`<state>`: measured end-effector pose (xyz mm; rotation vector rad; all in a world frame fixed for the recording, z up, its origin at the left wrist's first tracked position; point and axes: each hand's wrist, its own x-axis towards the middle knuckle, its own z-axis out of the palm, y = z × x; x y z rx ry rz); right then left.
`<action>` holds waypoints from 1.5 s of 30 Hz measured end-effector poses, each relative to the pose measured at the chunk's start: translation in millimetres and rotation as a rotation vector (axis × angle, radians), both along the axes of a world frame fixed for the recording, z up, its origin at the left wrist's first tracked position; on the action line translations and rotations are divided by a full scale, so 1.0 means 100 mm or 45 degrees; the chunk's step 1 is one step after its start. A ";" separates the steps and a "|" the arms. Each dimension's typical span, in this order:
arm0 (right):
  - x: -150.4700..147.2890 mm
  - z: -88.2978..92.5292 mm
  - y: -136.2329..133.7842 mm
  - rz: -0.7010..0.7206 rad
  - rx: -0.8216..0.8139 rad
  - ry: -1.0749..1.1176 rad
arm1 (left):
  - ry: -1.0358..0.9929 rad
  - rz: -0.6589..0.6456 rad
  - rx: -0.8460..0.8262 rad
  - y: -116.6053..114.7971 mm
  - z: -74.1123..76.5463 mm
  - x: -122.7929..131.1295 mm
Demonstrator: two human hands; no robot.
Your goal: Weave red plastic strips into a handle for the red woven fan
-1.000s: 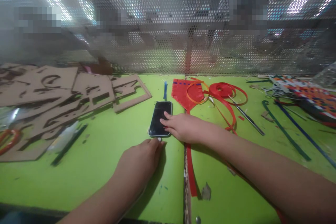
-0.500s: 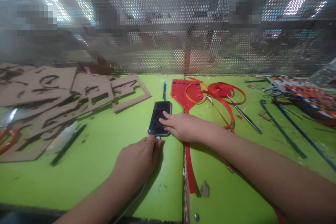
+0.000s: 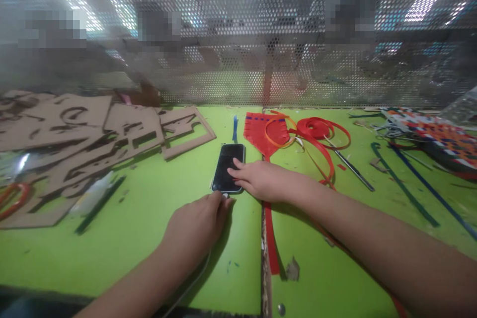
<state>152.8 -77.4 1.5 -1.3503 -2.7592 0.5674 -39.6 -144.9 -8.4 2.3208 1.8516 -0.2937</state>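
Note:
A black smartphone (image 3: 223, 166) lies flat on the green table (image 3: 156, 253), its screen dark. My left hand (image 3: 199, 221) is closed around the plug of a white charging cable (image 3: 201, 276) at the phone's near edge; the plug is mostly hidden by the fingers. From there the cable runs down under my left forearm. My right hand (image 3: 257, 179) rests on the phone's right side, fingers stretched out over the screen. Just beyond it lies a red woven pocket-shaped piece (image 3: 263, 134) with a blue strip along its top.
Cut cardboard sheets (image 3: 85, 119), a glue bottle (image 3: 92, 198) and orange scissor handles (image 3: 17, 198) lie left. Rightward are a red strip coil (image 3: 315, 128), a metal-tipped tool (image 3: 354, 169), green (image 3: 406, 186) and blue strips (image 3: 432, 186), and a multicoloured woven piece (image 3: 443, 134). A perforated metal screen (image 3: 231, 69) stands behind.
The view has shifted very slightly. Both hands keep their places at the phone and the cable; nothing else has visibly moved.

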 end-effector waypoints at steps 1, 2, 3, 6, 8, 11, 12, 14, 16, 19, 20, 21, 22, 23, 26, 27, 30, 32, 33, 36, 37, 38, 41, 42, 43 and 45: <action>0.00 -0.01 0.00 0.003 0.008 -0.007 | -0.011 -0.006 -0.011 0.01 0.01 0.00; -0.01 -0.01 -0.01 0.006 0.017 -0.011 | -0.019 -0.009 -0.020 0.01 0.02 0.00; -0.01 -0.01 -0.01 0.006 0.025 -0.015 | -0.020 -0.009 -0.024 0.02 0.02 0.01; -0.03 -0.01 -0.03 -0.008 0.022 -0.043 | 0.001 -0.004 -0.018 0.02 0.02 0.04; -0.03 -0.01 -0.03 -0.010 0.012 -0.048 | 0.001 -0.016 -0.009 0.02 0.01 0.04; -0.02 -0.01 -0.03 0.008 0.022 -0.005 | -0.034 -0.034 0.012 0.03 0.01 0.00; -0.01 -0.01 -0.03 0.012 0.025 0.003 | -0.045 -0.036 0.015 0.04 0.02 -0.01; -0.01 0.00 -0.03 0.012 0.013 -0.003 | -0.056 -0.039 0.022 0.06 0.04 -0.03; -0.01 0.03 -0.03 0.008 -0.005 -0.011 | -0.060 -0.046 0.030 0.07 0.05 -0.04; -0.02 0.05 -0.04 -0.002 -0.011 -0.011 | -0.076 -0.060 0.031 0.09 0.04 -0.03; -0.02 0.05 -0.04 -0.006 -0.008 -0.014 | -0.087 -0.067 0.033 0.09 0.03 -0.03; -0.02 0.05 -0.04 -0.010 -0.004 -0.019 | -0.099 -0.074 0.035 0.09 0.02 -0.03; -0.02 0.05 -0.04 -0.012 -0.002 -0.024 | -0.109 -0.077 0.037 0.10 0.02 -0.03; -0.02 0.05 -0.04 -0.011 -0.003 -0.027 | -0.114 -0.079 0.036 0.10 0.02 -0.03; -0.03 0.08 -0.02 -0.017 -0.056 0.010 | -0.066 -0.080 0.035 0.12 0.08 -0.01; -0.03 0.10 -0.01 -0.022 -0.080 0.034 | -0.028 -0.075 0.041 0.13 0.12 0.01; -0.02 0.20 0.03 -0.045 -0.106 0.108 | 0.043 -0.053 0.091 0.16 0.28 0.10; 0.02 0.28 0.06 -0.133 -0.080 0.284 | -0.066 -0.078 0.106 0.16 0.40 0.20; 0.06 0.33 0.07 -0.217 -0.069 0.441 | -0.182 -0.104 0.090 0.15 0.45 0.25; 0.22 0.52 0.09 -0.525 -0.121 1.058 | -0.662 -0.204 -0.068 0.08 0.53 0.44; 0.28 0.59 0.08 -0.554 -0.163 1.257 | -0.816 -0.217 -0.126 0.04 0.54 0.51; 0.34 0.67 0.08 -0.549 -0.187 1.442 | -0.952 -0.217 -0.203 0.01 0.53 0.59; 0.53 0.89 0.06 -0.595 -0.106 1.867 | -1.249 -0.197 -0.594 -0.06 0.42 0.80; 0.59 0.94 0.04 -0.625 -0.085 1.962 | -1.343 -0.219 -0.723 -0.08 0.37 0.85; 0.65 0.99 0.02 -0.656 -0.068 2.048 | -1.443 -0.235 -0.793 -0.08 0.31 0.89; 0.76 1.02 -0.02 -0.690 -0.035 2.225 | -1.550 -0.289 -0.926 -0.07 0.21 0.93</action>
